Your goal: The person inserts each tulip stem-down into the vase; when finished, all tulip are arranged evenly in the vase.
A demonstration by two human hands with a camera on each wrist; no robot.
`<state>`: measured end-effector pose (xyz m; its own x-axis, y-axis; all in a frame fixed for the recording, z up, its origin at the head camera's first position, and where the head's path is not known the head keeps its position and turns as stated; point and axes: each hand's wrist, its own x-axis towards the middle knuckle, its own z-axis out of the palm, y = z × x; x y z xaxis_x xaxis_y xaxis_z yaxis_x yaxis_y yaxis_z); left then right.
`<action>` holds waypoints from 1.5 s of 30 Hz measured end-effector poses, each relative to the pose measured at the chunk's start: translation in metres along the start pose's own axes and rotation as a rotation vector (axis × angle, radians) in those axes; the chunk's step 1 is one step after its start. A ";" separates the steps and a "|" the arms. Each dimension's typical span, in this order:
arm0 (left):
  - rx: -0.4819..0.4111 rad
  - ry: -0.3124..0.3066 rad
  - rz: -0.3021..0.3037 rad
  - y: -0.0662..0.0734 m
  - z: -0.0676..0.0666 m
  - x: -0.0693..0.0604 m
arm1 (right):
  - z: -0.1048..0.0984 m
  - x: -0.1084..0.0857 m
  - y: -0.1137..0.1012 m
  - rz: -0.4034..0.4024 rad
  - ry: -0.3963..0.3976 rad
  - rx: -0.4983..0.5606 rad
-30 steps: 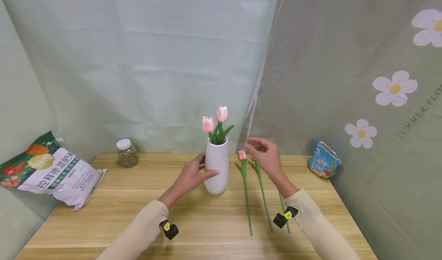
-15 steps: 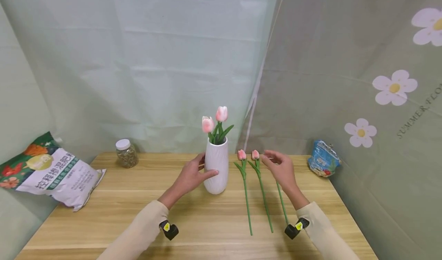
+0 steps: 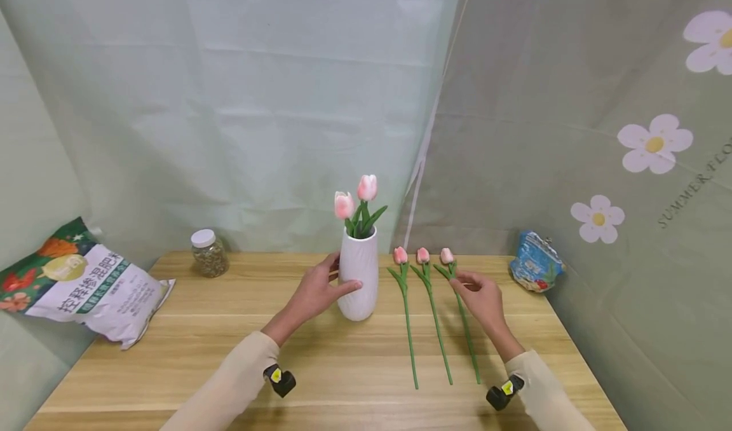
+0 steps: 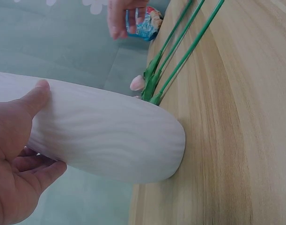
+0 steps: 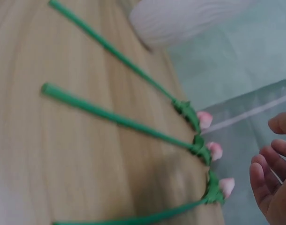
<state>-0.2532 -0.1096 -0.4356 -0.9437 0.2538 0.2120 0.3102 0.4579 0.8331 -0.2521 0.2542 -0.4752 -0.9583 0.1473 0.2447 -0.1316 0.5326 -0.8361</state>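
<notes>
A white ribbed vase (image 3: 359, 281) stands upright on the wooden table, holding two pink tulips (image 3: 344, 206) with green leaves. My left hand (image 3: 311, 296) grips its left side, the thumb across the front and the fingers behind, as the left wrist view also shows (image 4: 21, 150). Three pink tulips lie side by side right of the vase: a left one (image 3: 400, 255), a middle one (image 3: 422, 255) and a right one (image 3: 447, 256). My right hand (image 3: 480, 297) hovers by the right tulip's leaves, fingers loosely bent; the right wrist view shows it apart from the flowers with nothing held.
A white and green printed bag (image 3: 108, 285) leans at the table's left edge. Behind it to the right stands a clear jar (image 3: 210, 256) with a white lid. A crumpled blue packet (image 3: 536, 264) sits at the back right corner. Fabric walls (image 3: 274, 119) enclose the table.
My right hand has moved right and toward me, from above the middle tulip to beside the right one, uncovering the flower heads. The left hand and vase have stayed put.
</notes>
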 end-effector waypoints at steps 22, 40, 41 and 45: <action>0.003 0.006 0.004 0.002 -0.001 0.002 | 0.000 -0.006 0.049 0.052 -0.002 -0.173; -0.008 -0.002 0.004 0.001 0.000 0.000 | 0.009 0.001 0.061 0.054 0.006 -0.231; -0.009 -0.003 0.005 0.000 0.000 0.000 | 0.010 0.001 0.061 0.050 0.010 -0.237; -0.010 -0.005 0.002 0.001 -0.001 -0.001 | 0.011 0.001 0.060 0.046 0.023 -0.255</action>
<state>-0.2525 -0.1100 -0.4350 -0.9426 0.2591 0.2106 0.3106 0.4488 0.8379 -0.2640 0.2770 -0.5306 -0.9555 0.1932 0.2229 -0.0173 0.7177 -0.6962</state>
